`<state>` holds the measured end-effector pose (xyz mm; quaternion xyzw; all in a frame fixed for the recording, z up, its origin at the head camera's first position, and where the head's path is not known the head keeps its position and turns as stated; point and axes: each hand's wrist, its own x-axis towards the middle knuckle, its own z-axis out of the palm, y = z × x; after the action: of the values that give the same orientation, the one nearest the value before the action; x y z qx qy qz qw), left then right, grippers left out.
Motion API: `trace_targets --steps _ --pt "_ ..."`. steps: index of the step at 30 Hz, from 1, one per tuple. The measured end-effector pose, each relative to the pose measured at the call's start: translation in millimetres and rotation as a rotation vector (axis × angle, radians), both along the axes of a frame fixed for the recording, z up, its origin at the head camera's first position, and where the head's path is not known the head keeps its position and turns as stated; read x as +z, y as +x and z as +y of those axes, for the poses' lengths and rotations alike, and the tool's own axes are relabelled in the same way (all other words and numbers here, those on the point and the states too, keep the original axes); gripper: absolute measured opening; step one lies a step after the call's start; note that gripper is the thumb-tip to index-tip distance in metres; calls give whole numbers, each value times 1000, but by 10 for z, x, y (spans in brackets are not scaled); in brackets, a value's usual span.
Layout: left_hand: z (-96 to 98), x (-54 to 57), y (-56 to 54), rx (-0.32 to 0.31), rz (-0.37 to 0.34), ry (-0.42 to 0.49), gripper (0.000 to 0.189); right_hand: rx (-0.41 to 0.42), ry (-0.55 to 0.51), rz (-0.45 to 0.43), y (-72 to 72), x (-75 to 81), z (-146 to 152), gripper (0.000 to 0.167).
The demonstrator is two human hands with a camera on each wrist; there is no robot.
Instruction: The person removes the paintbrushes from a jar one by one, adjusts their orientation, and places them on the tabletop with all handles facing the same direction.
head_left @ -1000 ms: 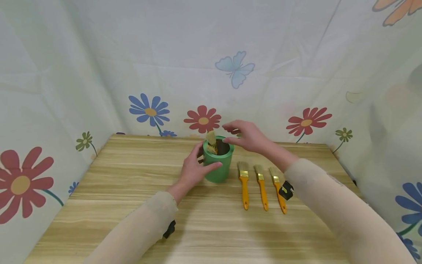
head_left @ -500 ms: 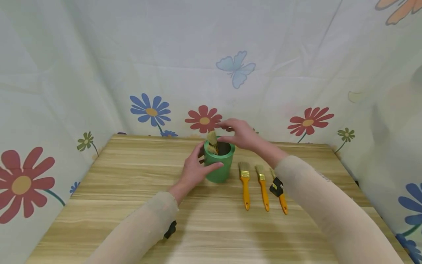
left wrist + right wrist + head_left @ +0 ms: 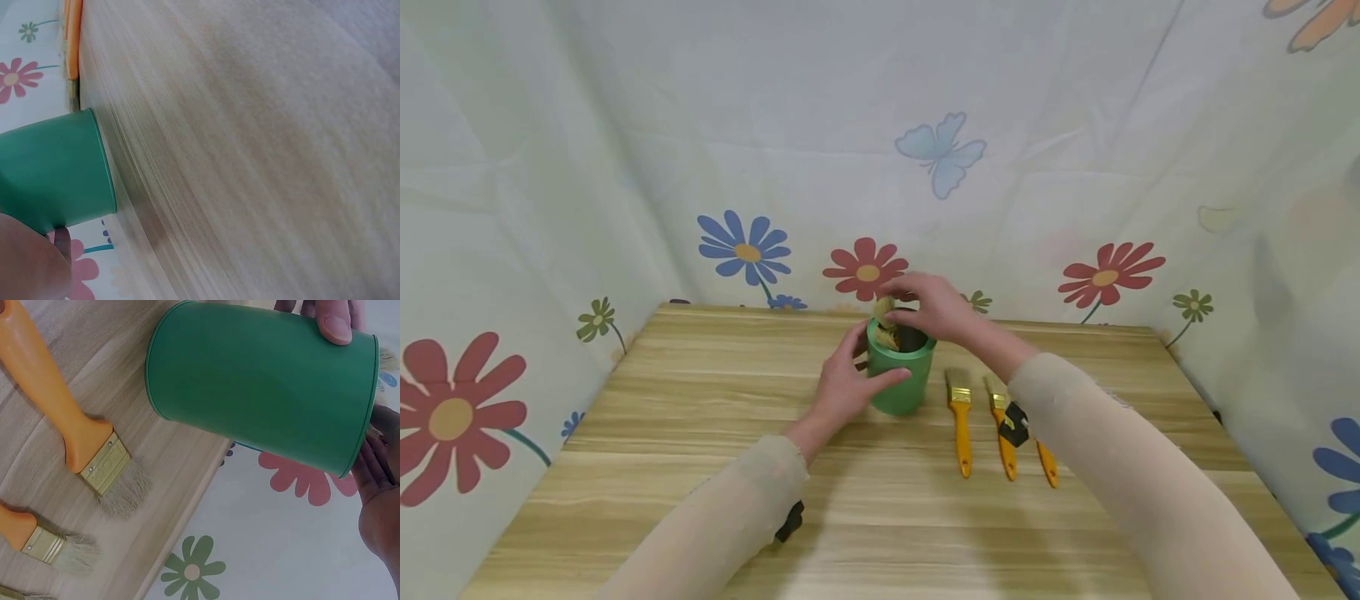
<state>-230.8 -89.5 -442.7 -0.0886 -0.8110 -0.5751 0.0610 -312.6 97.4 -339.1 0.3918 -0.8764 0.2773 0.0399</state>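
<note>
My left hand (image 3: 842,379) grips a green bucket (image 3: 901,387) from its left side, thumb across the front and fingers behind. The bucket stands upright on the table. Inside it, paintbrushes lean at the left with pale bristles (image 3: 887,337) up; their handles are mostly hidden. My right hand (image 3: 936,308) is over the rim, with thumb and fingers curled around the bristles of the taller paintbrush (image 3: 883,308). In the right wrist view, the left thumb (image 3: 335,325) lies on the green wall, and the right fingers (image 3: 375,465) are by the rim.
Three paintbrushes with orange handles lie to the right of the bucket: a wide one (image 3: 961,425), a narrower one (image 3: 1006,446) and one (image 3: 1047,462) partly under my right sleeve. The wooden table (image 3: 700,392) ends at a flower-patterned curtain (image 3: 805,167).
My right hand has moved left over the bucket's rim, from beside it to the bristles of the taller paintbrush. The left hand has kept its grip on the bucket.
</note>
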Motion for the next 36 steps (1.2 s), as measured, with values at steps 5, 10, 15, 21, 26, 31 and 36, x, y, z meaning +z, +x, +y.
trace_targets --steps 5,10,15,21,26,31,36 --pt "24 18 4 5 4 -16 86 4 -19 14 4 5 -16 33" --pt "34 13 -6 7 8 -14 87 -1 -16 25 11 19 -15 26" --pt "41 17 -7 7 7 -5 87 -3 -1 35 10 27 16 18" --pt "46 22 -5 8 9 -2 88 -5 2 65 4 39 100 14" --pt "40 19 -6 12 13 3 88 -21 -19 82 1 57 172 12" --pt "29 19 -4 5 6 -1 88 -33 -66 85 27 86 221 12" --pt "21 19 -2 -1 4 0 87 -43 -123 82 64 130 251 10"
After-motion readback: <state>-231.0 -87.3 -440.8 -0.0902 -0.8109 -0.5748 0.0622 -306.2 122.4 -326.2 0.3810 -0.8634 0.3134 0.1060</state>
